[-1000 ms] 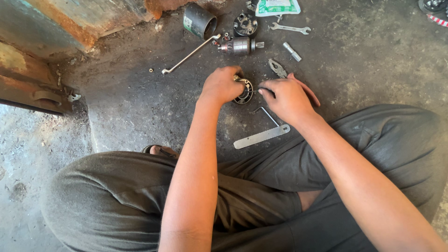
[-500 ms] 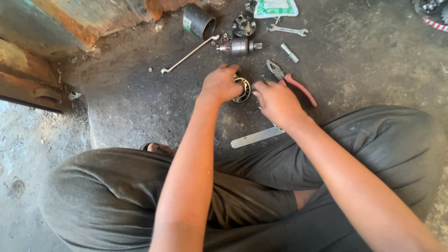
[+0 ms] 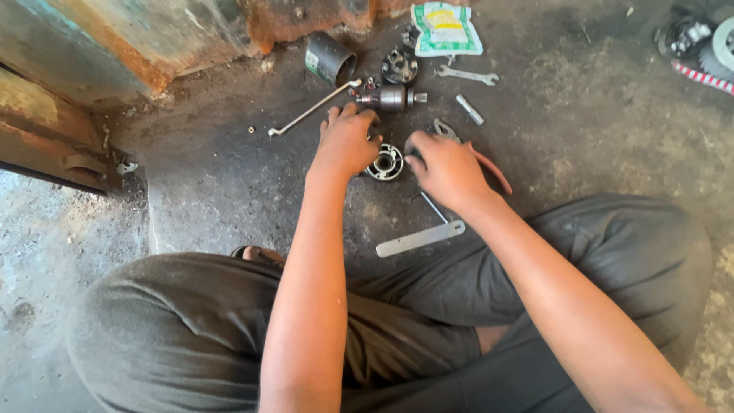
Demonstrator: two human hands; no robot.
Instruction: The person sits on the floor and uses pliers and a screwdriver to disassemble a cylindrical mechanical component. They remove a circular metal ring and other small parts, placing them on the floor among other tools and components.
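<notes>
Down at the bottom of the frame the person sits cross-legged in dark grey trousers (image 3: 191,336), both bare forearms reaching up toward the middle of the picture over a grimy concrete floor (image 3: 229,191). Just past the knees, a flat metal bar (image 3: 420,239) lies slantwise on the floor, a thin rod beside it. Centre frame, the left hand (image 3: 348,141) rests palm-down with fingers curled together against the left side of a small round metal housing (image 3: 384,163), a ring with a dark hole through it, lying flat on the floor. The right hand (image 3: 445,167) presses in from the housing's right side, fingers bunched and bent toward it; whether they pinch something small, I cannot tell. Red-handled pliers (image 3: 478,153) poke out from behind that hand. Farther up lie a short grey cylinder (image 3: 469,109), a stubby motor shaft (image 3: 390,98), a long bent wrench (image 3: 313,108), an open-ended spanner (image 3: 467,75), a toothed black part (image 3: 399,66), a dark metal can (image 3: 330,58) and a green-and-white packet (image 3: 446,29) against the rusty wall at the top.
</notes>
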